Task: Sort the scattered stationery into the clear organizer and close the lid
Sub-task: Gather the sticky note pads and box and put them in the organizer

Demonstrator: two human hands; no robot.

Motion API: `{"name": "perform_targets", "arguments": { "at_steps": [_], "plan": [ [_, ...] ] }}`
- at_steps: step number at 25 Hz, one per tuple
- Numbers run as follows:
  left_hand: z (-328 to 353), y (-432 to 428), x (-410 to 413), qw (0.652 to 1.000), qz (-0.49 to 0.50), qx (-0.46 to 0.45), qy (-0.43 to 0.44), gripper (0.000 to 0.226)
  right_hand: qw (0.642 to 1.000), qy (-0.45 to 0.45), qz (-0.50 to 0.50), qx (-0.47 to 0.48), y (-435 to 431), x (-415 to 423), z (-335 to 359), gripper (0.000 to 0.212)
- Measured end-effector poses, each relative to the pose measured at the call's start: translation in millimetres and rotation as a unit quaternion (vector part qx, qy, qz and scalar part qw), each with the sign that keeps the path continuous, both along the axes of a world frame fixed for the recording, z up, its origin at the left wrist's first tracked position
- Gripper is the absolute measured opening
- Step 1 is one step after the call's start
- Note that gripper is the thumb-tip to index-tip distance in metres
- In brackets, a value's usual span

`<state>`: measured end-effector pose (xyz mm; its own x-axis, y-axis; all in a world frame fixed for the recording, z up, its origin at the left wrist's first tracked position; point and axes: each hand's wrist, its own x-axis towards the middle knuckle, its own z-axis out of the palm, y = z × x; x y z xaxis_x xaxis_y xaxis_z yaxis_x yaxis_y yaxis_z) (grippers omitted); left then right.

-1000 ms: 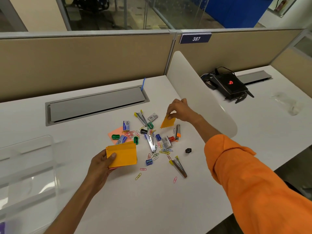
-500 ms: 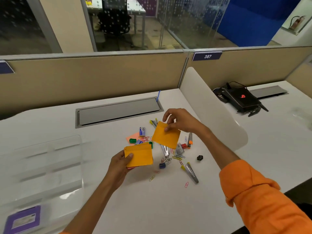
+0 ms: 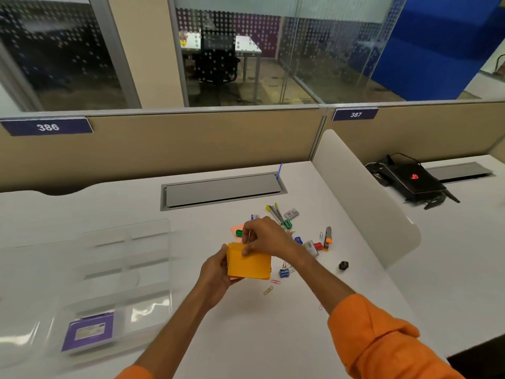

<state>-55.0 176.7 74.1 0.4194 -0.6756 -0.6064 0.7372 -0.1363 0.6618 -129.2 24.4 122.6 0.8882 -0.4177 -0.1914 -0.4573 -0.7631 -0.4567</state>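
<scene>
- Paper first: the stack of orange sticky notes [image 3: 247, 265] is held between my two hands over the white desk [image 3: 273, 337], at the near edge of the scatter.
- My left hand [image 3: 214, 277] grips the stack by its left side, with the fingers curled round that edge.
- My right hand [image 3: 266, 239] comes over the top. Its thumb and fingertips are pinched together on the stack's upper edge.
- The clear organizer [image 3: 128, 272] lies on the desk well to my left, apart from both hands. It is blurred, and I cannot tell how its lid lies. A purple card [image 3: 88, 330] shows in its near part.
- A green sharpener [image 3: 239, 233] sits on a pink note [image 3: 235, 227], just beside my right fingers.
- Farther back lie yellow-tipped staple removers [image 3: 274, 212] and a small staples box [image 3: 291, 213].
- A blue sharpener [image 3: 284, 273] lies just right of the stack, with coloured paper clips [image 3: 268, 290] loose around it.
- Right of my wrist are an orange-tipped staple remover [image 3: 328, 236] and, nearer me and apart from the rest, a small black piece [image 3: 343, 265].
- An orange sleeve [image 3: 382, 343] is pushed up on my right forearm.
- Behind the scatter a grey cable tray [image 3: 222, 190] is set into the desk. A white divider [image 3: 363, 198] stands to the right, with a black device [image 3: 412, 180] beyond it.
</scene>
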Motion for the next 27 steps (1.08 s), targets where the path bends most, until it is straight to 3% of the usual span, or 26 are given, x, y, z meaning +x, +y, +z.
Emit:
{"name": "perform_targets", "arguments": {
  "at_steps": [7, 14, 27],
  "plan": [
    [-13, 29, 15, 0.991, -0.054, -0.008, -0.12, 0.043, 0.999, -0.046, -0.012, -0.002, 20, 10, -7, 0.035],
    [-28, 51, 36, 0.995, -0.03, -0.016, -0.098, 0.034, 0.989, -0.087, -0.116, -0.024, -35, 21, 1, 0.026],
    [-60, 55, 64, 0.997, -0.002, 0.0, -0.082, 0.032, 0.959, 0.04, -0.281, -0.018, -62, 35, -86, 0.02]
  ]
}}
